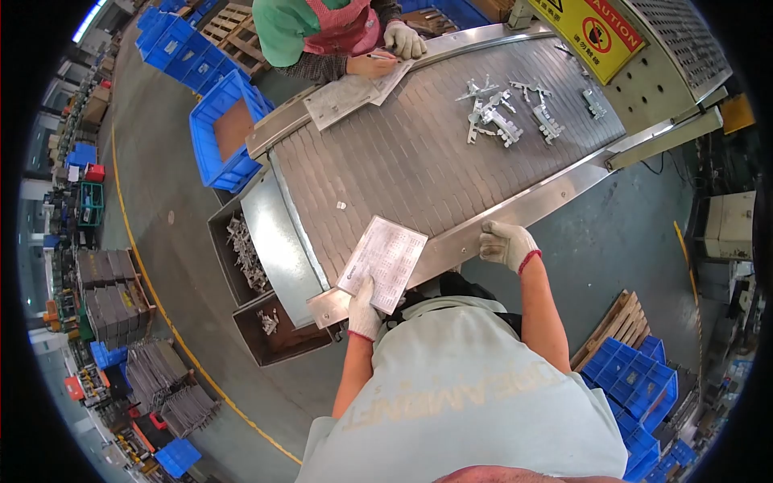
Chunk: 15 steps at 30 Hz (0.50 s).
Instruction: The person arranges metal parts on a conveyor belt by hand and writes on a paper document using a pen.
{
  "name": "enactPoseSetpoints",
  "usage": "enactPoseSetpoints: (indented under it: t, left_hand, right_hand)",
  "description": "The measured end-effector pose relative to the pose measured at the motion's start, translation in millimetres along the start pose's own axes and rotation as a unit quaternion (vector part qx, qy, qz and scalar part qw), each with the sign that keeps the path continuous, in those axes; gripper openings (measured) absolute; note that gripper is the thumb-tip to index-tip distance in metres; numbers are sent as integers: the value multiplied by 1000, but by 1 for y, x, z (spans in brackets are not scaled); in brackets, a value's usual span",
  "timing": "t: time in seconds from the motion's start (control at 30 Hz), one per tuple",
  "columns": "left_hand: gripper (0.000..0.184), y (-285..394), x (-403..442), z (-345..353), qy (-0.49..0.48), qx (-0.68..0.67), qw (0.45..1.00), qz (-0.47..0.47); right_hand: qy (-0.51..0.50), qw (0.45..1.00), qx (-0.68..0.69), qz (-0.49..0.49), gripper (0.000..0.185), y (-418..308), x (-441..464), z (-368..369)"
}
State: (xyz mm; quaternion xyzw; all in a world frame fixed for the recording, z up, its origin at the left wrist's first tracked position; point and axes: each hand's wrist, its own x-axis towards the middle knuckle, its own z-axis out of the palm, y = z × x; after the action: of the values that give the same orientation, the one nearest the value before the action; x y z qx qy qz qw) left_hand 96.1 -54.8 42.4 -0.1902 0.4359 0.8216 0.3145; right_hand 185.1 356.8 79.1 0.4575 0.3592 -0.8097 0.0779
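Observation:
My left hand [365, 312], in a white glove, grips the lower left edge of a printed sheet [388, 259]. This sheet, apparently in a clear sleeve or on a board, lies tilted over the near corner of the conveyor [354, 177]. Against the near metal rail [535, 211] is my gloved right hand [509, 245], its fingers loosely curled and nothing visible in them. Several silvery metal castings [503, 125] lie on the belt's far right part. A small pale piece [341, 205] sits on the belt above the sheet.
Across the conveyor, a person [342, 36] holds a pen over papers on a board [342, 101]. A yellow caution sign [592, 32] hangs on the machine. Below the chute [278, 229] stand bins of castings [245, 253]. Blue crates [632, 378] stand behind me on the right.

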Motion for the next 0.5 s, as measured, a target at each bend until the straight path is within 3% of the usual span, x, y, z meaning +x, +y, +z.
enactPoseSetpoints:
  t: [0.4, 0.5]
  left_hand:
    - [62, -1, 0, 1, 2, -4, 1000, -9]
    - [55, 7, -6, 10, 8, -20, 999, -39]
  right_hand:
    - [4, 1000, 7, 7, 41, -5, -6, 3]
    - [2, 1000, 6, 5, 42, -6, -5, 2]
